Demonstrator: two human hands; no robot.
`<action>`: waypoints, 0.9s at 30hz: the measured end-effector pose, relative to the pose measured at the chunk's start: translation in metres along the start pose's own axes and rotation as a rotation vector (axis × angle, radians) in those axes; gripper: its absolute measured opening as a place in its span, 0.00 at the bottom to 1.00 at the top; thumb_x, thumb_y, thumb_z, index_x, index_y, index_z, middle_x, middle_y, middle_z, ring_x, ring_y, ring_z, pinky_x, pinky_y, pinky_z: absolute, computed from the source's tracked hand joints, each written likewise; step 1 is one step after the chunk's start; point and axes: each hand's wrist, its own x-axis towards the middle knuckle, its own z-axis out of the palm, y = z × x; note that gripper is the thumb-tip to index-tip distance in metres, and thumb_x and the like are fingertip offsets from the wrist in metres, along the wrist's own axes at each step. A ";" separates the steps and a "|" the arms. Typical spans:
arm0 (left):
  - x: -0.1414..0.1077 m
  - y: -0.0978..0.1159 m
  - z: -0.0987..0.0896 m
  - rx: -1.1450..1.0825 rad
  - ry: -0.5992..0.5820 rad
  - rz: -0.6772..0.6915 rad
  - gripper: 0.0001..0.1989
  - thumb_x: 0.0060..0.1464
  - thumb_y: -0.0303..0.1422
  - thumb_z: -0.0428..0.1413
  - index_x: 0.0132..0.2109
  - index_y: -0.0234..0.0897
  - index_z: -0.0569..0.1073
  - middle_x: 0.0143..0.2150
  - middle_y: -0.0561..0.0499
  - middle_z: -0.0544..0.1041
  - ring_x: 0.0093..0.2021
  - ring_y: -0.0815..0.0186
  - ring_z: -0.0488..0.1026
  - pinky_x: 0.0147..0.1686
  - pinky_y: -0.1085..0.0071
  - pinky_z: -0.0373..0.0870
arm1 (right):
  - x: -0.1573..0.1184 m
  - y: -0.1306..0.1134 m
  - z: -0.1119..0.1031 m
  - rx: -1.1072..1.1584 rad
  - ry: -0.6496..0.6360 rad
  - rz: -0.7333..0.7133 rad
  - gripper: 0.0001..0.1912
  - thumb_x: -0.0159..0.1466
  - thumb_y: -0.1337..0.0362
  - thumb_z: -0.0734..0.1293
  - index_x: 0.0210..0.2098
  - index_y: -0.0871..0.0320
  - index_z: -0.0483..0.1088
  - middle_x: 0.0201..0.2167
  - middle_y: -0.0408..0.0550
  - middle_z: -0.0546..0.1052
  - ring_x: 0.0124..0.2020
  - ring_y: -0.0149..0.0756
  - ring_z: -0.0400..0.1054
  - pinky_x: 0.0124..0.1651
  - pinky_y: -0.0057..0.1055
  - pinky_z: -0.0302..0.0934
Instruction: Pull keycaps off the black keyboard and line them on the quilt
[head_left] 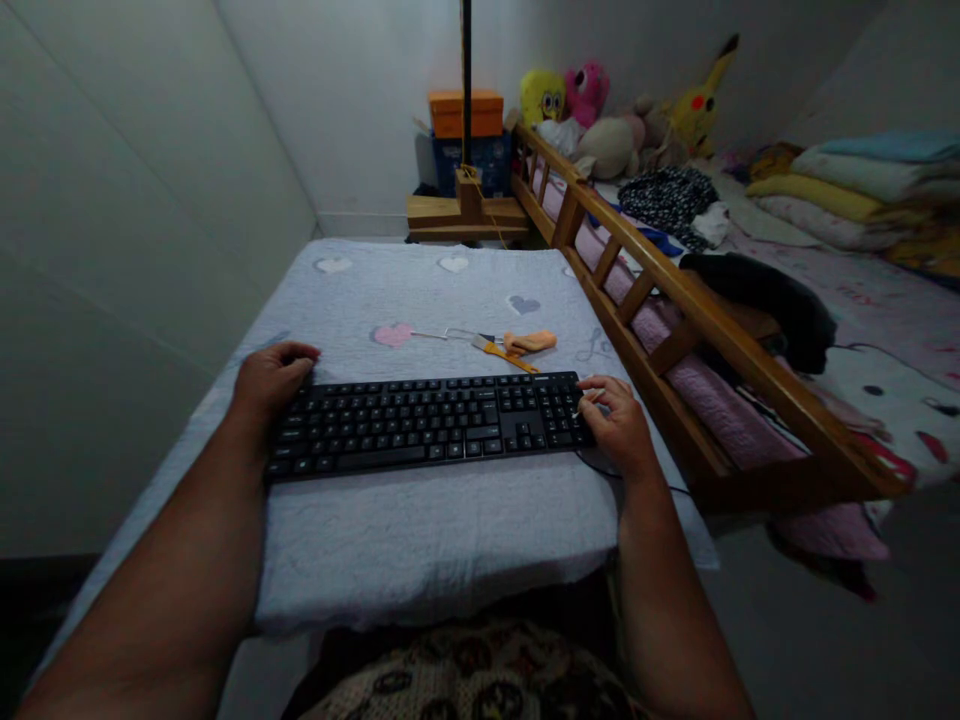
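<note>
A black keyboard (420, 422) lies across the table on a pale cloth (442, 540) with heart patterns. At its left end rests my left hand (271, 380), fingers closed together beside the keyboard's upper left corner; whatever they hold, if anything, is hidden. My right hand (616, 420) is at the number-pad end, its thumb and index finger pinching a thin white stick. Behind the keyboard lie a small brush (504, 354) with a yellow-orange handle, an orange cloth (530, 343) and a thin metal wire tool (429, 334).
A wooden bed rail (645, 260) runs along the right side, with plush toys, clothes and folded bedding (862, 190) beyond it. At the back stand an orange box (466, 113) on a blue bin and a dark pole on a wooden base (469, 212). A cable trails from the keyboard's right.
</note>
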 end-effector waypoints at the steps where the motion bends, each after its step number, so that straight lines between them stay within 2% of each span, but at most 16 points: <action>1: 0.000 -0.001 0.000 -0.002 0.005 0.006 0.22 0.40 0.39 0.53 0.43 0.35 0.80 0.37 0.49 0.79 0.37 0.60 0.72 0.49 0.60 0.71 | 0.000 -0.001 0.000 0.001 -0.002 -0.005 0.08 0.62 0.65 0.64 0.26 0.52 0.70 0.42 0.50 0.80 0.51 0.47 0.69 0.58 0.49 0.61; 13: 0.004 -0.009 0.002 -0.013 0.015 0.032 0.23 0.41 0.39 0.53 0.43 0.34 0.80 0.39 0.48 0.80 0.39 0.59 0.73 0.51 0.58 0.70 | 0.000 0.000 0.003 0.006 -0.043 -0.027 0.08 0.62 0.65 0.65 0.27 0.52 0.71 0.43 0.49 0.80 0.52 0.46 0.67 0.60 0.48 0.60; 19: 0.005 -0.010 0.003 -0.019 0.016 0.031 0.22 0.41 0.38 0.54 0.43 0.35 0.80 0.38 0.49 0.80 0.40 0.58 0.74 0.52 0.58 0.70 | 0.000 0.002 0.001 0.003 -0.003 -0.012 0.08 0.62 0.65 0.64 0.27 0.52 0.71 0.43 0.49 0.80 0.52 0.46 0.68 0.59 0.48 0.60; 27: 0.003 -0.007 0.003 -0.017 0.009 0.024 0.22 0.41 0.39 0.54 0.43 0.35 0.80 0.37 0.49 0.79 0.37 0.60 0.72 0.49 0.59 0.71 | 0.000 0.007 -0.002 -0.027 0.013 0.008 0.08 0.61 0.65 0.64 0.26 0.53 0.69 0.42 0.50 0.80 0.50 0.46 0.70 0.59 0.49 0.60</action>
